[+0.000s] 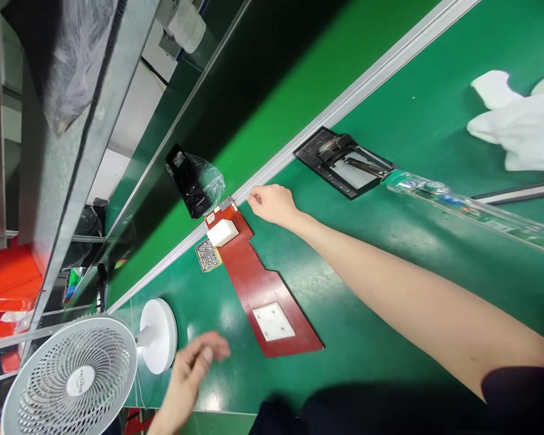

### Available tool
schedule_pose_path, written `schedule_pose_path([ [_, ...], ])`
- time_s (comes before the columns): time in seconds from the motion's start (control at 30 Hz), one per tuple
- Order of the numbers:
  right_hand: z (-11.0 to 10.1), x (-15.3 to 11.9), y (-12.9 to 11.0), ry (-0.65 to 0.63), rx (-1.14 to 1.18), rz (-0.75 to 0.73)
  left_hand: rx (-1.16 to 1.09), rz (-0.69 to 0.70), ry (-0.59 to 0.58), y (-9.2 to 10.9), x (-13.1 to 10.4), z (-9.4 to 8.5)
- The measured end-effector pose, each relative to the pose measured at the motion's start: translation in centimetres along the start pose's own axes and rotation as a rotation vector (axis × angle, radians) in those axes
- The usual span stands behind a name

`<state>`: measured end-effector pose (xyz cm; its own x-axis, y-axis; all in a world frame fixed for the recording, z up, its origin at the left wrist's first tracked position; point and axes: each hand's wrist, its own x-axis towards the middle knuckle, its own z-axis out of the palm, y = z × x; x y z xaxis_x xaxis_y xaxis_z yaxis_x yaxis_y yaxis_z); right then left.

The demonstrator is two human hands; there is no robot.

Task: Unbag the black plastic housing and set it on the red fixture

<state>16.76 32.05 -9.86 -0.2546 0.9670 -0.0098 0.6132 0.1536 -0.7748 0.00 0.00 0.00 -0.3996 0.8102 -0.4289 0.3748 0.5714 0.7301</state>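
— What was the right hand [272, 204] doing?
— Arm stretched out, its fingers pinched near the top end of the long dark-red stepped plate [258, 281] lying flat on the green counter [390, 241]; a grip couldn't be told.
— The left hand [193, 362]?
— Blurred, loosely open, empty, beside the white desk fan [77, 377].

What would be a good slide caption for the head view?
Right hand reaches to the metal rail beside a red fixture plate; left hand hovers near a white fan.
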Motion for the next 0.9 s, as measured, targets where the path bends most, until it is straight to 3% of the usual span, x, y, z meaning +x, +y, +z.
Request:
schedule_pose_path([
  [0.13, -0.5, -0.2, -0.2, -0.032, 0.005, 0.007, 0.115, 0.228, 0.208, 4.7, 9.1, -1.8],
  [0.23, -0.9, -0.3, -0.3, -0.053, 0.005, 0.012, 0.157, 0.347, 0.307, 9.2, 16.4, -1.4],
  [0.37, -1.3, -0.3, -0.3, -0.076, 0.009, 0.019, 0.533, 0.463, 0.361, 15.5, 23.3, 1.6],
  [0.43, -1.5, -0.2, -0.2, -0.084, 0.010, 0.022, 0.713, 0.300, 0.363, 18.3, 25.8, 3.7],
  [0.5, -1.7, -0.2, -0.2, -0.092, 0.011, 0.023, 0.758, 0.198, 0.370, 20.4, 28.0, 5.8],
  [0.6, -1.9, -0.3, -0.1, -0.105, 0.013, 0.024, 0.800, 0.057, 0.433, 22.0, 30.7, 8.6],
  [0.7, -2.0, -0.3, 0.0, -0.115, 0.014, 0.025, 0.862, -0.079, 0.487, 22.3, 32.6, 10.0],
  [0.8, -1.9, -0.2, 0.1, -0.119, 0.015, 0.023, 0.915, -0.161, 0.467, 22.0, 33.5, 9.5],
  [0.9, -1.7, -0.1, 0.1, -0.114, 0.013, 0.020, 0.954, -0.174, 0.465, 21.3, 33.9, 7.3],
])
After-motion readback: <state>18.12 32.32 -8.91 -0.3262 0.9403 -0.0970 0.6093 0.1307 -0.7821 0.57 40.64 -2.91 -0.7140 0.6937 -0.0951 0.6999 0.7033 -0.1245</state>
